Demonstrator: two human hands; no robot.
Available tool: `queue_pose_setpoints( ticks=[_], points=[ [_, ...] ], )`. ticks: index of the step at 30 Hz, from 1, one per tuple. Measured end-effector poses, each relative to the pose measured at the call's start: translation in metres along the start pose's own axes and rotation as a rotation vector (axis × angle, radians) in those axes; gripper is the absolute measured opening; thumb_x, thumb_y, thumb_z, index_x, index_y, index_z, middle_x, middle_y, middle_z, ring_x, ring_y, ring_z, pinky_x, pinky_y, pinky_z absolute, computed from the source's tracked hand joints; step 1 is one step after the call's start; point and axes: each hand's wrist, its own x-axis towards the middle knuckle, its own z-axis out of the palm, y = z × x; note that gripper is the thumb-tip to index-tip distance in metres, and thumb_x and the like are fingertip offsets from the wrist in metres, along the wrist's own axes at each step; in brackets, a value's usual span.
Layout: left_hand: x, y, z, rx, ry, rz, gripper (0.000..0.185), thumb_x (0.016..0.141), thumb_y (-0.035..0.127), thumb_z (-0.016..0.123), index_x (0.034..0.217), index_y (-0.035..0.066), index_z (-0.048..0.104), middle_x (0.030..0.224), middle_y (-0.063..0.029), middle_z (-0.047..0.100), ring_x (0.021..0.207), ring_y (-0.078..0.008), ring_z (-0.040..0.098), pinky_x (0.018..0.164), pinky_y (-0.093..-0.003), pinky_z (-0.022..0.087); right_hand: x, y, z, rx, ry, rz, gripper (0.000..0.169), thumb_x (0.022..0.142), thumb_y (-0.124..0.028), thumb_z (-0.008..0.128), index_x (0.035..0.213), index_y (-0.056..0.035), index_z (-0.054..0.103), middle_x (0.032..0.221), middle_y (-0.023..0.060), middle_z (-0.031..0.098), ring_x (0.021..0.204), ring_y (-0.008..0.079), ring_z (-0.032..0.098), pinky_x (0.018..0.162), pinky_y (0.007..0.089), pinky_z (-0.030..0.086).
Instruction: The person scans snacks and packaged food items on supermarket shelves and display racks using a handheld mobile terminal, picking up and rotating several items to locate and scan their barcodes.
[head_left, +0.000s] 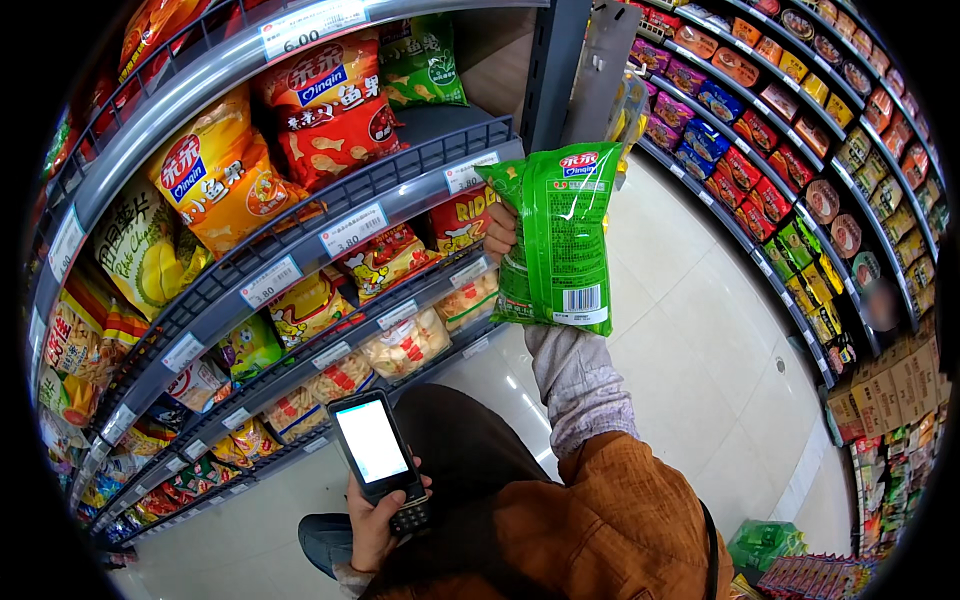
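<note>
My right hand (500, 231) grips a green snack bag (559, 240) by its left side, in front of the shelf edge. The bag's back faces me, with dense print and a barcode near its lower edge; most of my fingers are hidden behind it. Low in front of my body, my left hand (379, 517) holds a handheld scanner terminal (379, 457) with a lit screen and a keypad, thumb on its keys. A similar green bag (422, 60) stands on the upper shelf beside a red snack bag (330, 112) and an orange one (225, 180).
The curved shelf rack (352, 180) with wire guards and price tags (352, 230) runs along my left. A dark upright post (555, 75) ends it. Across the tiled floor (697, 322) stand shelves of instant noodles (742, 187) and cardboard boxes (892, 394). Green-wrapped goods (765, 544) sit lower right.
</note>
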Motion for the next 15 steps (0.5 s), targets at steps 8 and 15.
queue_pose_setpoints(
  ticks=[8, 15],
  points=[
    [-0.002, -0.001, 0.000, -0.003, -0.001, 0.006, 0.062, 0.084, 0.014, 0.067, 0.134, -0.006, 0.039, 0.117, -0.0244, 0.059, 0.094, -0.0307, 0.067, 0.078, -0.0411, 0.059, 0.014, 0.001, -0.037, 0.270, -0.276, 0.137, 0.034, 0.087, -0.032, 0.067, 0.092, -0.0067, 0.045, 0.075, -0.0006, 0.040, 0.058, 0.0081, 0.040, 0.053, 0.0223, 0.038],
    [-0.001, -0.002, 0.000, -0.033, 0.009, -0.027, 0.063, 0.082, 0.013, 0.070, 0.134, -0.005, 0.038, 0.120, -0.0237, 0.058, 0.095, -0.0314, 0.067, 0.079, -0.0417, 0.059, 0.026, 0.009, -0.040, 0.678, -0.685, 0.160, 0.015, 0.091, -0.019, 0.061, 0.089, -0.0057, 0.053, 0.093, 0.0069, 0.048, 0.076, 0.0169, 0.059, 0.058, 0.0312, 0.054]
  ],
)
